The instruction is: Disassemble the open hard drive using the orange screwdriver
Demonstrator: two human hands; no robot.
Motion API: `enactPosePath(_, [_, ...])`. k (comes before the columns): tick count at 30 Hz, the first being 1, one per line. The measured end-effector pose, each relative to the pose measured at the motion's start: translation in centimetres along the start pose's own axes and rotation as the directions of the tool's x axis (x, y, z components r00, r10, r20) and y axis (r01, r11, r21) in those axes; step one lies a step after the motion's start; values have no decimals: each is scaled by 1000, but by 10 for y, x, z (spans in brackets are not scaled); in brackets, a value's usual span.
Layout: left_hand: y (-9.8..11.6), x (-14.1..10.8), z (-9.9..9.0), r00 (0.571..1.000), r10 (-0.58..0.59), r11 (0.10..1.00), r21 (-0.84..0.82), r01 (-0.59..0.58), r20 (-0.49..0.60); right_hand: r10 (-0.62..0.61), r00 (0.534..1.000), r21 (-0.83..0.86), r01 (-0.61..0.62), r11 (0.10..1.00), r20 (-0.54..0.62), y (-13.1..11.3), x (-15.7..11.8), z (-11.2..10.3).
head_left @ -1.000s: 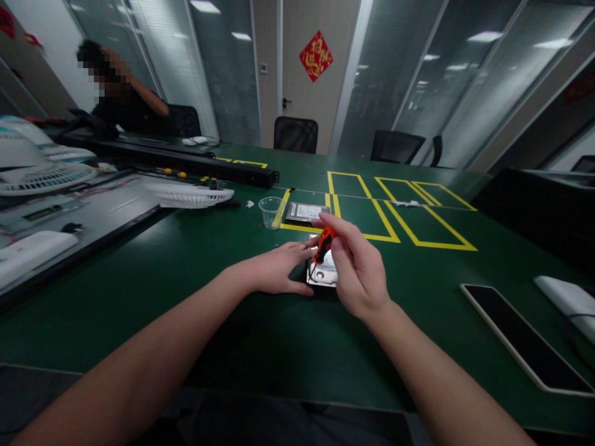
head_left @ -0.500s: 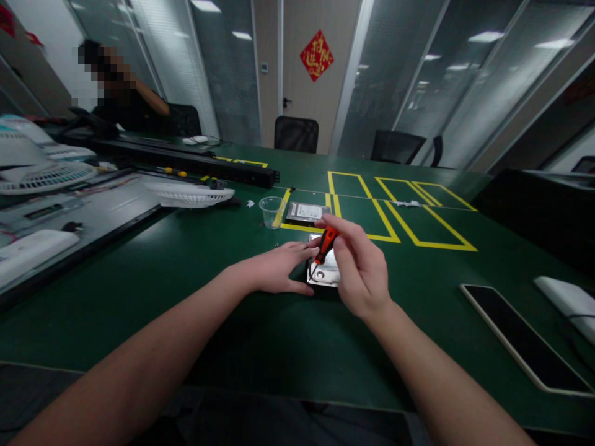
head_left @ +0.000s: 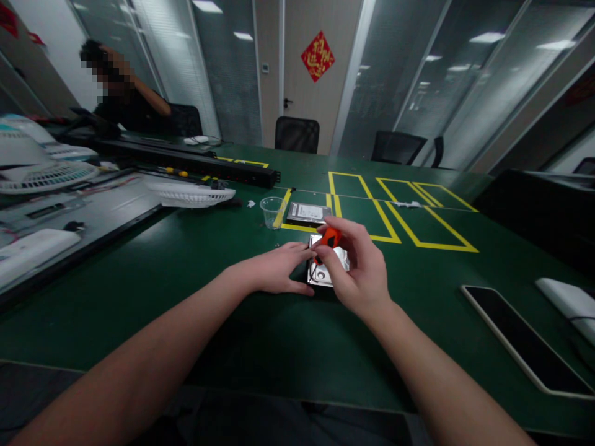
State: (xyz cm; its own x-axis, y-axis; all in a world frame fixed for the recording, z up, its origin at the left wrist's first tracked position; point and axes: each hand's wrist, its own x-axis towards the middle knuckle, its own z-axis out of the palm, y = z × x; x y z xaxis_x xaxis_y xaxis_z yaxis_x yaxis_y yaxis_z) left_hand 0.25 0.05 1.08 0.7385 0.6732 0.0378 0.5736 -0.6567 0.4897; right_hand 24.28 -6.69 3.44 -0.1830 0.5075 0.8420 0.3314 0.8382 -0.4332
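A silvery hard drive (head_left: 321, 276) lies flat on the green table, partly covered by my hands. My left hand (head_left: 281, 267) steadies its left side, thumb at the near corner and fingers along the edge farther back. Above the drive, my right hand (head_left: 360, 263) is closed around the orange-and-black handle of a screwdriver (head_left: 331, 237). The screwdriver tilts, its shaft pointing down at the drive's near left corner; I cannot tell whether the tip sits in a screw. Just behind, a second hard drive (head_left: 307, 212) with a white label lies beside a clear plastic cup (head_left: 273, 214).
Yellow tape rectangles (head_left: 437, 248) mark the table. To the right lie a phone (head_left: 525, 337) and a white device (head_left: 569, 303). White fan grilles (head_left: 198, 195), a long black bar (head_left: 199, 164) and a flat panel (head_left: 102, 214) fill the left. A person (head_left: 134, 102) sits at the far left.
My right hand's fingers and thumb have shifted on the screwdriver handle, which looks turned, and more of the drive's top shows. My left hand stays in place.
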Motion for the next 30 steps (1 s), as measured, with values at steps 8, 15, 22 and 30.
enactPosePath(8, [2,-1,-1,1000,-17,1000,-7,17,10,-29,999,32,28,999,21,-7,6,-4])
enactPosePath(15, [1,0,-1,1000,12,1000,-3,-12,6,-32,998,-23,31,999,-57,0,2,1])
enactPosePath(22, [6,-1,-3,999,-33,999,-12,33,0,-55,998,-2,55,998,-8,-4,5,-2])
enactPosePath(30, [6,1,-3,999,-37,999,15,36,29,-53,999,21,53,998,2,-8,8,-4])
